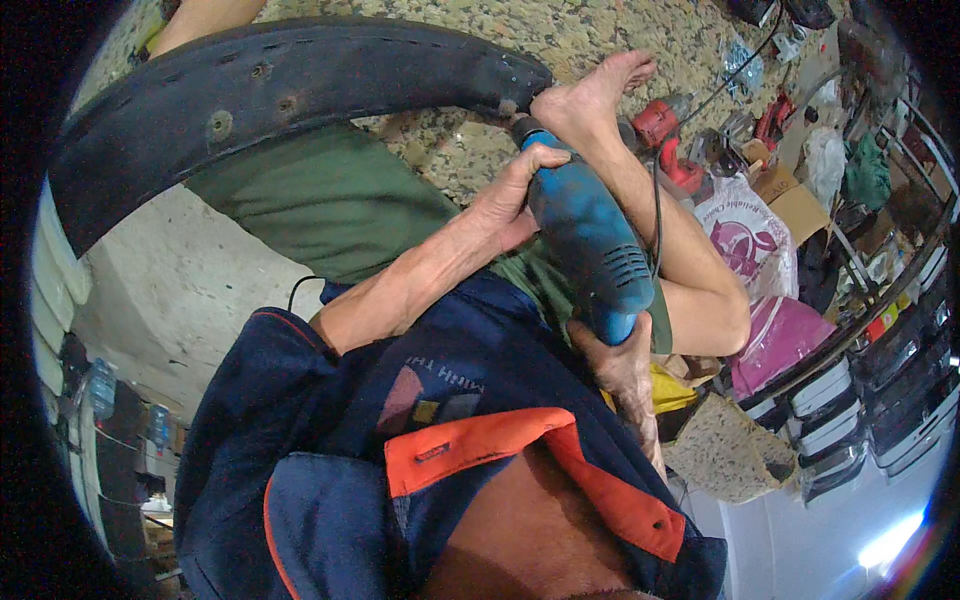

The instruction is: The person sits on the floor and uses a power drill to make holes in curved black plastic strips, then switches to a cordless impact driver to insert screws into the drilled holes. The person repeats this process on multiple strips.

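Observation:
A blue corded power drill [585,215] lies across the middle of the view, its front end pointing up and left. My left hand [522,195] is closed around the front of its body, thumb over the top. At the rear end, my right hand [622,362] grips the drill from below; part of its fingers is hidden. The drill's nose meets the right end of a long, curved black panel [380,75], close to a bare foot [592,98]. Whether the tip touches or enters the panel cannot be made out. Several round marks or holes dot the panel's left part.
A speckled stone floor [560,40] lies beyond the panel. To the right are a red power tool [658,122], a white plastic bag [742,225], a cardboard box [790,195] and a pink bag [780,345]. The drill's dark cord [657,215] runs up past the leg.

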`<state>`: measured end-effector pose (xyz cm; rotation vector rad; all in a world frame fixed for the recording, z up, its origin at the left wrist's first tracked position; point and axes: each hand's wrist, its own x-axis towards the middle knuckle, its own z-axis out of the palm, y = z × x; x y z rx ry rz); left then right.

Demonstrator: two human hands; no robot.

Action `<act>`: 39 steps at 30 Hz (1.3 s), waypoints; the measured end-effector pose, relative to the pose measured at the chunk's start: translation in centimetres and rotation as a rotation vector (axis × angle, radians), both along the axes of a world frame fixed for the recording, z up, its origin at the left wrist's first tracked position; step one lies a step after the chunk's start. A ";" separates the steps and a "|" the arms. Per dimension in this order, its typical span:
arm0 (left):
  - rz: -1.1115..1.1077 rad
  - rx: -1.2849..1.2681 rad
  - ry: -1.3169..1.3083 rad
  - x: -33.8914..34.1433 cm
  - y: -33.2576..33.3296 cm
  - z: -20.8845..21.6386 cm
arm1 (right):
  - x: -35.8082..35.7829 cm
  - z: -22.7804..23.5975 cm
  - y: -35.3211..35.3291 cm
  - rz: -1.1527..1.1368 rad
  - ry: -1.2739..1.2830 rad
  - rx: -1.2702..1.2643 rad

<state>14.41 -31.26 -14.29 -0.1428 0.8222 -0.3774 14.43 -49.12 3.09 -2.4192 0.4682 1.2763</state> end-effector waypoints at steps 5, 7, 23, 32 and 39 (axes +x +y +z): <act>-0.012 -0.016 0.012 -0.1 0.4 -0.2 | 1.2 0.8 2.3 -0.052 0.083 0.068; -0.007 0.000 0.005 -0.1 0.4 -0.2 | 1.5 0.9 3.0 -0.043 0.062 0.034; 0.003 -0.022 0.006 -0.1 0.6 -1.0 | 2.2 -1.0 1.9 0.159 -0.054 0.184; 0.069 -0.045 -0.032 -0.8 0.4 -3.0 | 1.6 -1.8 2.4 0.027 0.105 0.127; 0.050 -0.042 -0.036 -0.4 0.3 -3.5 | 4.4 -0.9 4.5 0.070 0.073 0.143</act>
